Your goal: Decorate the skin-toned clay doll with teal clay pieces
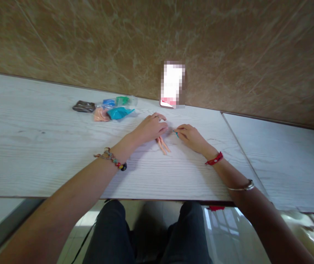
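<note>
Under my left hand [152, 126] lies a peach modelling-clay figure, and its two slim legs [162, 145] stick out below the palm towards me. The left fingers curl over its upper part, which is hidden. A little to the right, my right hand [191, 137] pinches a small blue piece [176, 134] between thumb and fingertips, just above the table. Most of that piece is covered by the fingers, so its exact shape cannot be made out. The two hands are close together but apart.
On the white wood-grain table [49, 154], bags of brown clay [83, 106], peach clay [101, 114], light-blue clay [120, 113], dark-blue clay [108, 102] and green clay [122, 100] lie at the back left. A phone [172, 84] leans against the brown marbled wall [104, 47].
</note>
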### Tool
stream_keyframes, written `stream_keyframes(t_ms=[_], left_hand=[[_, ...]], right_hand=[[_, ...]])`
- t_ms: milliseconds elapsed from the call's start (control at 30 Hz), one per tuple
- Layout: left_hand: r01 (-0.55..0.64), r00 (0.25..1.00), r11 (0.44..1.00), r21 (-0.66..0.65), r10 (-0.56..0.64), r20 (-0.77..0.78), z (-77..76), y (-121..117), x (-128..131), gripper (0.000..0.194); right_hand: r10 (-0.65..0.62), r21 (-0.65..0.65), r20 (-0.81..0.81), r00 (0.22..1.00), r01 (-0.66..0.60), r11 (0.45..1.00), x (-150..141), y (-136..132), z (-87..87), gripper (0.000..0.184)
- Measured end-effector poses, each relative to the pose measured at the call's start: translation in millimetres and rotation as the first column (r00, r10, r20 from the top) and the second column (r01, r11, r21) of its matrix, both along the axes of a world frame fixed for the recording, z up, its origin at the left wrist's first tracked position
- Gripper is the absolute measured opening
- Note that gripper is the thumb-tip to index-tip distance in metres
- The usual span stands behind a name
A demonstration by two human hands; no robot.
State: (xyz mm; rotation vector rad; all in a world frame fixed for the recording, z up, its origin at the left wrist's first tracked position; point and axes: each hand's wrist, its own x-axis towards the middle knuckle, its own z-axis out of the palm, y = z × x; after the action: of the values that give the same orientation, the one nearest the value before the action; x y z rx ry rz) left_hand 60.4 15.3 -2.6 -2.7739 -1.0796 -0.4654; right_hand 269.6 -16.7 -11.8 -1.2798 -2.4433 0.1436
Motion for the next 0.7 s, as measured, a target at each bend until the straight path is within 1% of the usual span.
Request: stream_keyframes(t_ms=[67, 133, 200, 267, 333, 367, 433, 567, 633, 700], left_hand=[[-0.002, 1.0, 1.0, 0.007, 0.002, -0.005, 0.0, 0, 0, 0.031], [-0.007, 1.0, 1.0, 0.004, 0.008, -0.013, 0.5, 0, 0, 0.03], [-0.013, 1.0, 1.0, 0.0, 0.013, -0.015, 1.1, 0, 0, 0.029], [-0.013, 1.0, 1.0, 0.0, 0.013, -0.01, 1.5, 0, 0, 0.029], [-0.011, 1.0, 1.0, 0.002, 0.011, -0.007, 1.5, 0, 0, 0.029], [-0.009, 1.0, 1.0, 0.005, 0.009, -0.006, 1.5, 0, 0, 0.029], [-0.004, 1.0, 1.0, 0.01, 0.004, -0.006, 1.2, 0, 0, 0.03], [0.007, 1.0, 1.0, 0.015, -0.007, -0.015, 0.3, -1, 0, 0.031], [0.01, 1.0, 1.0, 0.009, -0.009, -0.013, 0.0, -2, 0, 0.031], [0.015, 1.0, 1.0, -0.005, -0.015, -0.009, 0.2, -3, 0, 0.031]], right_hand=[[-0.049, -0.031, -0.137, 0.989, 0.045, 0.998, 1, 3, -1.5, 0.031], [-0.064, -0.021, -0.191, 0.979, 0.061, 0.998, 3, 5, -2.1, 0.034], [-0.017, 0.021, -0.128, 0.992, 0.02, 1.0, 6, 5, -1.9, 0.036], [0.035, 0.045, 0.012, 0.999, -0.036, 0.998, 8, 2, -1.5, 0.036], [0.039, 0.052, 0.133, 0.99, -0.046, 0.998, 8, -1, -0.9, 0.035], [0.033, 0.052, 0.165, 0.986, -0.042, 0.998, 8, -2, -0.4, 0.035], [0.028, 0.048, 0.146, 0.989, -0.035, 0.998, 9, -3, 1.2, 0.035], [0.042, 0.092, -0.005, 0.999, -0.041, 0.995, 13, -6, 7.4, 0.034], [0.063, 0.101, 0.009, 0.998, -0.063, 0.993, 15, -8, 10.7, 0.032], [0.087, 0.083, 0.07, 0.994, -0.092, 0.992, 16, -11, 13.0, 0.03]])
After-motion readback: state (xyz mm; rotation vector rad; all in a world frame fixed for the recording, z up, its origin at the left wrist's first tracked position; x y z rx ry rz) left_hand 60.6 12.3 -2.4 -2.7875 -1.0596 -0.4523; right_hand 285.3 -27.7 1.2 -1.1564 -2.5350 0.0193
